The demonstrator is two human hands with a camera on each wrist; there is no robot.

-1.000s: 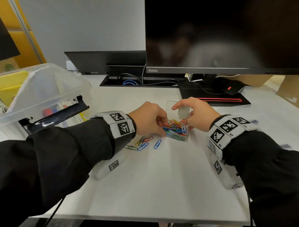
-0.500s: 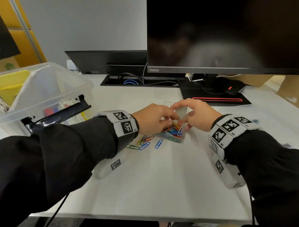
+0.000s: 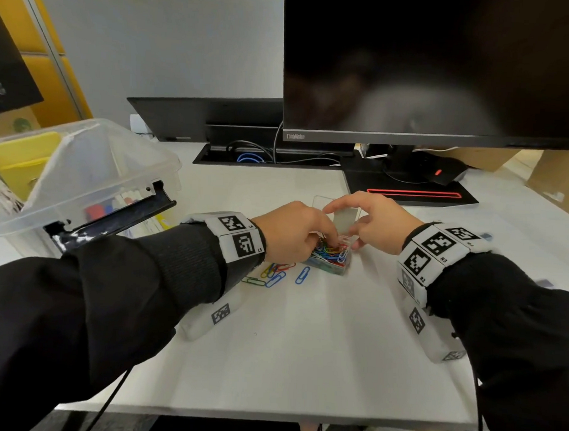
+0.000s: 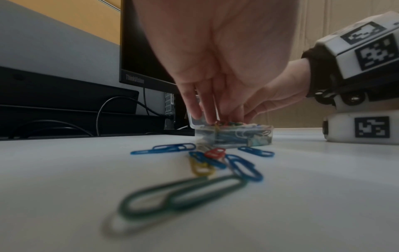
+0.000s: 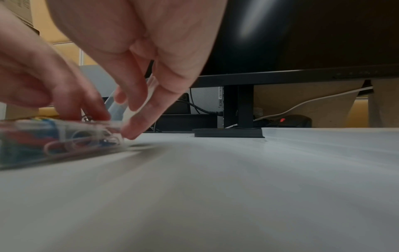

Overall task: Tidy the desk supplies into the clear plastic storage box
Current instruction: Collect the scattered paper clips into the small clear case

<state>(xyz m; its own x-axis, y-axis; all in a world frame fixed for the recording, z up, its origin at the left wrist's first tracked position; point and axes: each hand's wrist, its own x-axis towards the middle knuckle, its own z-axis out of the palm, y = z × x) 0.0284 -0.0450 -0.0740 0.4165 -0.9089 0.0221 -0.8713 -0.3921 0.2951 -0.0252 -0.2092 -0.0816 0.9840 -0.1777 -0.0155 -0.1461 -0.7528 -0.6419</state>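
- A left hand [image 3: 289, 231] reaches down into a small clear paper-clip case [image 3: 331, 259] on a white desk [image 3: 303, 346], fingertips pressed among the coloured clips — whether they pinch one, I cannot tell.
- A right hand [image 3: 379, 224] pinches the case's raised lid [image 3: 343, 218] just beside the left fingertips.
- Loose paper clips [image 3: 277, 275] lie under the left wrist.
- The clear plastic storage box [image 3: 82, 187] sits open, well left of both hands.

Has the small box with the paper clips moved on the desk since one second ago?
Cannot tell. The paper clip box sits a little nearer the loose blue paper clip than before, but the whole head view shifted between pictures, so any move is too small to confirm.
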